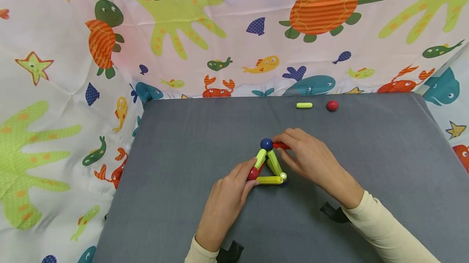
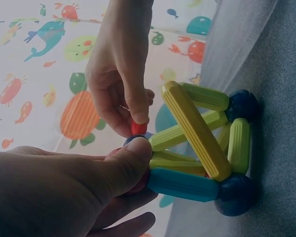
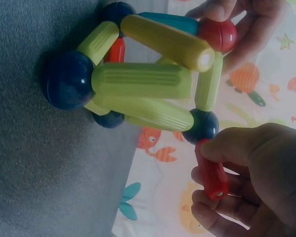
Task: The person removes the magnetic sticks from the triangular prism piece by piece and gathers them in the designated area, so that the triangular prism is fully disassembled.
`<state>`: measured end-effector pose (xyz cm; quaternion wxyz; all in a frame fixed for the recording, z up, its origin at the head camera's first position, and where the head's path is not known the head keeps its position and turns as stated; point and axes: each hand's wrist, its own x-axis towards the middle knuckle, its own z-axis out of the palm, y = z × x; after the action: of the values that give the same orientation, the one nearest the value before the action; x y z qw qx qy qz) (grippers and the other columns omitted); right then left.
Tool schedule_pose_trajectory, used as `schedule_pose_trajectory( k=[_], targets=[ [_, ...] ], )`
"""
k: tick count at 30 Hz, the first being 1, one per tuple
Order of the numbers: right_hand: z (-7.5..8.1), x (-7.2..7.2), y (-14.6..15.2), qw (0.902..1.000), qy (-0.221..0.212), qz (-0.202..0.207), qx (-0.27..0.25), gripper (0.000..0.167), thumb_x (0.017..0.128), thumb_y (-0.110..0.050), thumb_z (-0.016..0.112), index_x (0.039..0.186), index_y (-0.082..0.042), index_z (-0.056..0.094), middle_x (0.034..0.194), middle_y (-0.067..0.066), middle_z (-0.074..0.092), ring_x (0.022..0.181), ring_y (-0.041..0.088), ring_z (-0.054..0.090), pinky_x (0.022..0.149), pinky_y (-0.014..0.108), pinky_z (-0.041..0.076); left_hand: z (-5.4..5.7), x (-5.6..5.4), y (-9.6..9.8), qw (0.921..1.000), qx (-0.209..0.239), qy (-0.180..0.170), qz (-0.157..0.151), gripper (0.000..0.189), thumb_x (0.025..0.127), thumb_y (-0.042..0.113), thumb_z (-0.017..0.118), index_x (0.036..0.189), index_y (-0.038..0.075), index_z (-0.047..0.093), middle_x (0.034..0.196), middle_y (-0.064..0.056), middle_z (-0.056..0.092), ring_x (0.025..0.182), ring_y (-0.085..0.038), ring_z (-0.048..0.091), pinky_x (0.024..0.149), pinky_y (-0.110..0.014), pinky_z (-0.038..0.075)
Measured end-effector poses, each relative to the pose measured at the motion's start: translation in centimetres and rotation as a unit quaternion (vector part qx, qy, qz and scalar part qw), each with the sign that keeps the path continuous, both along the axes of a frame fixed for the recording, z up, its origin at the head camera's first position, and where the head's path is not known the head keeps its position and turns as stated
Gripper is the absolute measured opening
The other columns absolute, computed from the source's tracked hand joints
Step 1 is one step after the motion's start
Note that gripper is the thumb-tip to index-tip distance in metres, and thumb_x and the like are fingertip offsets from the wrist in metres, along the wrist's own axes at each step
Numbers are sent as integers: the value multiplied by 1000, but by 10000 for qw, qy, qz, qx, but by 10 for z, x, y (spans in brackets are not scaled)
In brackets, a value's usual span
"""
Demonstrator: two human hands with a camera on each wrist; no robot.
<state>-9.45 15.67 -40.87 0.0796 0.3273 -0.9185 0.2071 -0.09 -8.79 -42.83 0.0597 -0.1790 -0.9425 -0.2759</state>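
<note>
A small frame of sticks and balls stands on the grey table, with a yellow stick, a teal stick, several lime sticks and dark blue balls at its base. My left hand grips the red ball at one upper corner, thumb on top. A lime stick joins that ball to an upper blue ball. Between thumb and fingers, my right hand pinches a red stick, one end against this blue ball. The yellow stick's free end shows in the right wrist view.
Toward the table's far edge lie a loose lime stick and a loose red ball. A cloth printed with sea animals rises behind the grey table and along its left side. Black straps hang at both wrists.
</note>
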Motion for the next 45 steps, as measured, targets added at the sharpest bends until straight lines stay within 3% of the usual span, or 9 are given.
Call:
schedule_pose_trajectory(
  k=[11,21,25,33,45],
  targets=[
    [-4,-11,13,9999,99,-96,-49,34,90,-8,84,121,-13,73,111,2,71,96,22,62,81,42,59,1,1,0,10000,-5,17,24,58,99,30,75,152,16,56,133,-5,70,100,-20,76,83,-38,63],
    [-24,-51,44,9969,250,-689,-275,36,88,3,84,120,-8,73,113,10,74,102,30,60,87,49,53,0,1,-1,10000,4,18,48,57,100,30,74,153,16,56,133,-5,69,99,-21,76,83,-39,63],
    [-35,-69,54,9953,83,-911,-325,35,88,5,82,121,-4,73,114,15,73,105,33,60,90,51,55,0,0,-2,10000,-27,23,49,57,101,31,73,153,16,56,134,-5,69,101,-21,76,84,-39,63],
    [-53,-99,60,9905,-323,-1336,-10,24,95,-1,77,118,-1,73,111,18,71,102,37,60,83,57,57,0,0,-2,10000,-22,53,68,58,100,30,74,153,16,56,133,-5,69,98,-22,76,83,-39,63],
    [-69,-124,63,9887,-202,-1437,367,26,91,0,80,117,-1,73,113,21,72,98,44,66,78,62,57,1,1,-1,9999,79,-72,27,61,98,28,77,153,17,55,136,-4,68,100,-21,76,85,-38,63]
  ],
)
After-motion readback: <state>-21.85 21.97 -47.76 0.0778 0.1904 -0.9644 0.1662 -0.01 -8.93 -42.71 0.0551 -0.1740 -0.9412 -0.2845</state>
